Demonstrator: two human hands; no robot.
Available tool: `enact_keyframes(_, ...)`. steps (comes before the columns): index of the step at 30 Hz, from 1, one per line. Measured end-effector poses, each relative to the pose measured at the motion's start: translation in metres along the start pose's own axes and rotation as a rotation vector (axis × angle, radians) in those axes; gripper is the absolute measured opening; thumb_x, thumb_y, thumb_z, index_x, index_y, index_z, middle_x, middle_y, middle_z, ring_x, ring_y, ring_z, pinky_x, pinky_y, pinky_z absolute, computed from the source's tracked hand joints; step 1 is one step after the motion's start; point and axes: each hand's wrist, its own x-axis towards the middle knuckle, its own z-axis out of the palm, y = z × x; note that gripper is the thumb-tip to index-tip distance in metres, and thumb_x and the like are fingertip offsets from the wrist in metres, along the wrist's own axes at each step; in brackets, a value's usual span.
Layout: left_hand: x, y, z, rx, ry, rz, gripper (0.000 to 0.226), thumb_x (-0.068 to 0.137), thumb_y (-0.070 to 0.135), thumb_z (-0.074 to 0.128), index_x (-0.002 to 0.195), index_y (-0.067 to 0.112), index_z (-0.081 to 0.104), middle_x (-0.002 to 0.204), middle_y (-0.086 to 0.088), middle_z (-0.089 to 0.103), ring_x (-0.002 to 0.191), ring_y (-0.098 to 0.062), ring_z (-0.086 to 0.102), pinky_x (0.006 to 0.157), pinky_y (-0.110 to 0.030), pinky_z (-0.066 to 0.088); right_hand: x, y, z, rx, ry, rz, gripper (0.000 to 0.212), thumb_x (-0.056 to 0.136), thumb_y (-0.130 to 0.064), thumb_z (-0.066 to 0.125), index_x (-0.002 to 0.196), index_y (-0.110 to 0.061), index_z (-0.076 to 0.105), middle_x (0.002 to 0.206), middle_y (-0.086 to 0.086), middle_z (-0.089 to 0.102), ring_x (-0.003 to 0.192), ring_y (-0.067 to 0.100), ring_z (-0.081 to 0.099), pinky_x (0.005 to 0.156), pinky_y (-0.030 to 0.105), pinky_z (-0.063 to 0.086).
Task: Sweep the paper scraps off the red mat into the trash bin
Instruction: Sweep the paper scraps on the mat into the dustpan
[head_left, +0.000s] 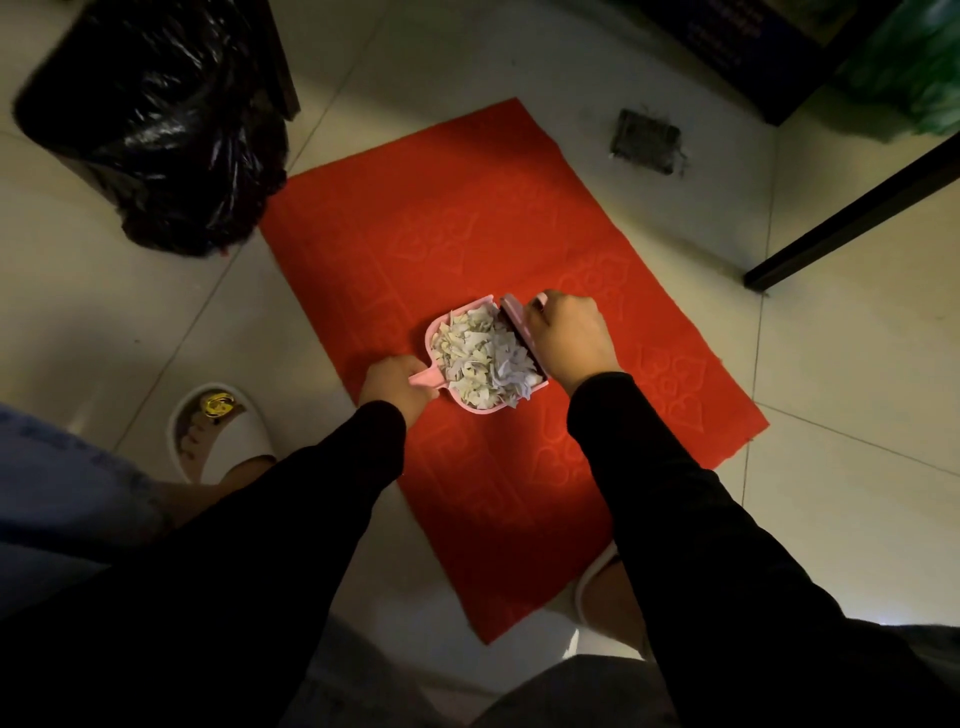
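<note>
The collecting step appears complete or nearly so. The paper scraps (483, 358) lie heaped in a pink dustpan (439, 332) that rests on the red mat (467, 218), near its middle. No loose scraps are visible on the bare parts of the mat.

The left hand (395, 387) grips the dustpan handle (427, 378). The right hand (569, 338) is clenched around a small pink brush (514, 317), which is held against the open edge of the dustpan and closes in the heap.

The next move, as judged, is the transfer. The dustpan must be lifted level, with the brush kept at the open edge as a barrier, and carried to the trash bin (156, 119). The bin, lined with a black bag, stands at the far left corner of the mat. The heap is tall and light, so tilting or haste may spill scraps.

The mat lies on pale floor tiles (857, 364). A floor drain (645, 140) sits beyond the mat. A dark bar (852, 213) crosses at the right. The lighting is dim. White slippers (221, 431) are on the person's feet.
</note>
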Motion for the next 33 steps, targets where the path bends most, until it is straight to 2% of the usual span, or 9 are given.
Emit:
enact_keyframes(7,0.005,0.012,-0.018,-0.017,0.028,0.010,0.028,0.076,0.009,0.072,0.103,0.010,0.069,0.103,-0.010,0.069,0.091,-0.021,0.062,0.074,-0.022,0.041,0.011,-0.015,-0.013,0.000,0.006,-0.020,0.036,0.097,-0.028,0.043,0.082,0.002,0.057,0.083,0.024,0.062,0.076,0.037,0.058,0.061,0.030,0.028)
enact_keyframes(10,0.006,0.018,-0.026,-0.018,0.045,0.025,0.028,0.076,0.009,0.072,0.104,0.009,0.069,0.103,-0.010,0.068,0.090,-0.021,0.061,0.074,-0.022,0.040,0.016,-0.023,-0.019,0.005,0.006,-0.021,0.032,0.097,-0.027,0.043,0.075,-0.005,0.049,0.071,0.014,0.051,0.066,0.030,0.051,0.060,0.030,0.027)
enact_keyframes(14,0.008,0.026,-0.038,-0.027,0.052,0.043,0.027,0.077,0.008,0.071,0.104,0.008,0.069,0.102,-0.011,0.069,0.080,-0.013,0.055,0.071,-0.021,0.038,0.023,-0.033,-0.029,0.010,0.008,-0.034,0.033,0.097,-0.026,0.043,0.071,-0.005,0.043,0.066,0.010,0.046,0.062,0.027,0.044,0.059,0.030,0.026)
enact_keyframes(20,0.011,0.038,-0.055,-0.027,0.075,0.070,0.026,0.078,0.008,0.070,0.103,0.008,0.069,0.102,-0.011,0.069,0.088,-0.020,0.061,0.070,-0.023,0.038,0.032,-0.047,-0.041,0.016,0.014,-0.035,0.038,0.097,-0.026,0.043,0.063,-0.010,0.037,0.055,-0.001,0.036,0.063,0.025,0.043,0.060,0.030,0.027)
enact_keyframes(24,0.014,0.040,-0.064,-0.044,0.096,0.073,0.026,0.077,0.007,0.070,0.104,0.008,0.069,0.100,-0.011,0.069,0.080,-0.015,0.056,0.071,-0.023,0.039,0.039,-0.057,-0.047,0.013,0.017,-0.063,0.033,0.096,-0.024,0.043,0.069,-0.007,0.044,0.055,-0.001,0.037,0.060,0.025,0.043,0.059,0.029,0.027)
enact_keyframes(28,0.017,0.042,-0.072,-0.048,0.112,0.069,0.027,0.077,0.008,0.070,0.104,0.009,0.069,0.101,-0.011,0.069,0.083,-0.017,0.059,0.072,-0.024,0.041,0.045,-0.066,-0.052,-0.013,0.018,-0.075,0.038,0.097,-0.026,0.043,0.063,-0.008,0.039,0.055,0.000,0.038,0.049,0.017,0.037,0.059,0.029,0.027)
enact_keyframes(33,0.018,0.037,-0.075,-0.033,0.102,0.065,0.026,0.077,0.007,0.070,0.103,0.008,0.069,0.100,-0.011,0.069,0.085,-0.019,0.061,0.072,-0.023,0.041,0.047,-0.065,-0.046,0.023,0.034,-0.071,0.036,0.095,-0.026,0.045,0.069,-0.002,0.048,0.068,0.012,0.052,0.064,0.028,0.046,0.059,0.030,0.029)
